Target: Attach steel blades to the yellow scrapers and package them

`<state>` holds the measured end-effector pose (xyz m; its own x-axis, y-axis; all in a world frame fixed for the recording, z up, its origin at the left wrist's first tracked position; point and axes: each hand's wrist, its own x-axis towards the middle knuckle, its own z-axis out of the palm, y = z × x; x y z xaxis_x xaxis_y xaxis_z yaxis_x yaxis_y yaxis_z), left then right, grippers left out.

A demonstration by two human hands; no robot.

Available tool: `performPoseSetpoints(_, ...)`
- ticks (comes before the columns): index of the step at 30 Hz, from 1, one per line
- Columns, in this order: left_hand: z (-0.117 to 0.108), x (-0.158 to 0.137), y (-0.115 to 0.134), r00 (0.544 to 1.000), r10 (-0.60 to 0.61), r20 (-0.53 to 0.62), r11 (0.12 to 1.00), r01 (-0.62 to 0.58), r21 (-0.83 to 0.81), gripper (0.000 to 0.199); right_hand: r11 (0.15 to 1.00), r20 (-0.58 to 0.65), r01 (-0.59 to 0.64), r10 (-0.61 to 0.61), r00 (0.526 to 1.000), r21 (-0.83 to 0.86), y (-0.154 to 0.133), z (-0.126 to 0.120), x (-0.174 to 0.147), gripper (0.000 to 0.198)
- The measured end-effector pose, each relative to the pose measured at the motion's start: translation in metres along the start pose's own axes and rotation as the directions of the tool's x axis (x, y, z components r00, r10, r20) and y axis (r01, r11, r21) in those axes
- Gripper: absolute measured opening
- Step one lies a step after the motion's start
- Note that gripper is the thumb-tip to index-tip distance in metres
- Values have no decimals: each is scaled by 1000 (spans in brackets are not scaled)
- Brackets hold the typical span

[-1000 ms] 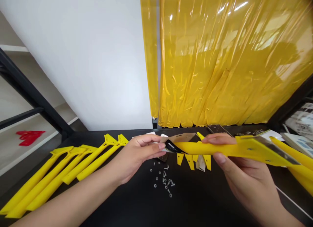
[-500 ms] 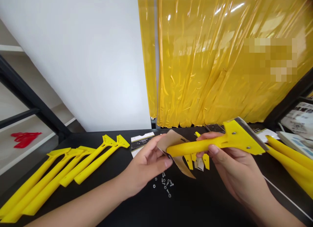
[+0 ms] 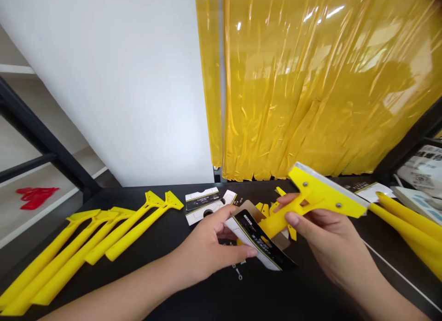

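Note:
My right hand is closed round the neck of a yellow scraper, whose wide head carries a metal blade edge and two screws. My left hand pinches a folded black-and-white cardboard sleeve with printing on it. The scraper's handle passes through the opening of the card, and its end is mostly hidden behind the printed face. Under the card, small screws and nuts lie on the black table, partly covered. Behind my right hand sit several small yellow pieces.
Several yellow scraper handles lie in a row on the left. More yellow handles are at the right edge. Flat printed cards rest at the back, before a white panel and a yellow plastic curtain.
The card has turned so its printed face shows and has slid further up the handle. The scraper has tilted, its head shifting left and its handle end now pointing lower.

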<state>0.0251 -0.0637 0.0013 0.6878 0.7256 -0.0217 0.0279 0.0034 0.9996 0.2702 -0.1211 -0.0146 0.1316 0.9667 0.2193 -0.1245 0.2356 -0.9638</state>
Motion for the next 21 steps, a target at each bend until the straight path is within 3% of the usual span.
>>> performPoseSetpoints(3, 6, 1, -3, 1000, 0, 30, 992, 4, -127, 45, 996, 75, -68, 72, 995, -51, 1, 4, -1, 24)
performPoseSetpoints(5, 8, 1, -8, 999, 20, 29, 972, -13, -236, 48, 999, 80, -44, 44, 996, -8, 0, 6, -1, 26)
performPoseSetpoints(9, 10, 3, -13, 999, 30, 18, 942, -22, -334, 54, 974, -118, 122, -100, 988, 194, -12, 6, 5, 33)
performPoseSetpoints(12, 11, 3, -10, 999, 36, 16, 935, -28, -353, 55, 969, -186, 108, -67, 980, 222, -17, 6, 7, 24)
performPoseSetpoints(16, 16, 2, -5, 999, 42, 4, 918, -37, -395, 51, 991, -85, -28, 39, 996, 129, -6, 11, 1, 26)
performPoseSetpoints(19, 21, 2, -3, 998, 32, -50, 908, -50, -415, 48, 999, 12, -29, 29, 999, -45, 3, 15, -4, 22)
performPoseSetpoints(21, 23, 1, 0, 996, 20, -88, 893, -57, -445, 48, 993, 111, -24, 37, 993, -115, 3, 15, -5, 30)
